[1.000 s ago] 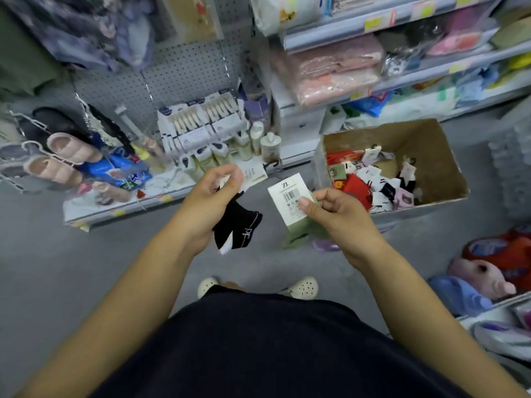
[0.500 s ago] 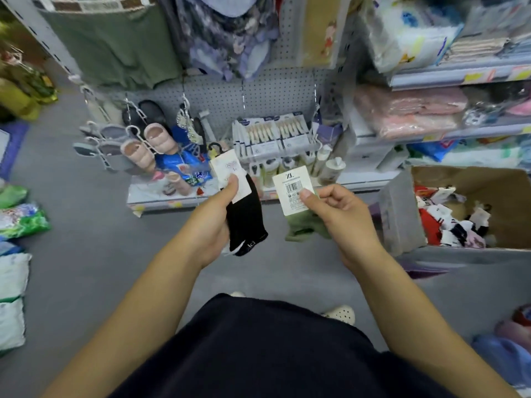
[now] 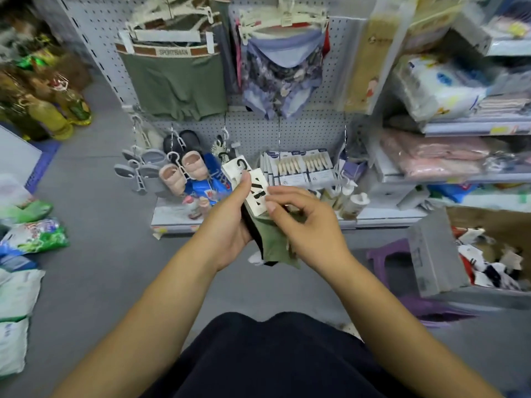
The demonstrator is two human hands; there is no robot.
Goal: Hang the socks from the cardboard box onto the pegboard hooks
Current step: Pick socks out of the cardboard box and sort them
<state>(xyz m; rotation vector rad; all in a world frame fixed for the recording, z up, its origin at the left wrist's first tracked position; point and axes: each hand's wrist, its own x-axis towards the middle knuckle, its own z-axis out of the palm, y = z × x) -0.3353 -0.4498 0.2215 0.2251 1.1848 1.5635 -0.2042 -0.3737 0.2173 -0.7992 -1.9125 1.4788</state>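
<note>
Two pairs, black socks (image 3: 249, 225) and green socks (image 3: 277, 244), sit stacked between the hands, low in front of the pegboard (image 3: 304, 126). Left hand (image 3: 230, 228) wraps the bundle, thumb pressing the cards (image 3: 256, 193). Right hand (image 3: 306, 228) pinches the front card between thumb and forefinger. Best bet: line up the hanger loops (image 3: 242, 164) before reaching. Wire hooks (image 3: 279, 136) jut outward, with open air ahead. Cardboard box (image 3: 434, 254) and purple stool (image 3: 385, 254) crowd the right side.

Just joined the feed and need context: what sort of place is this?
Most likely a shop aisle: a pegboard hung with underwear on hangers, shelves of packaged goods, slippers on hooks.
</note>
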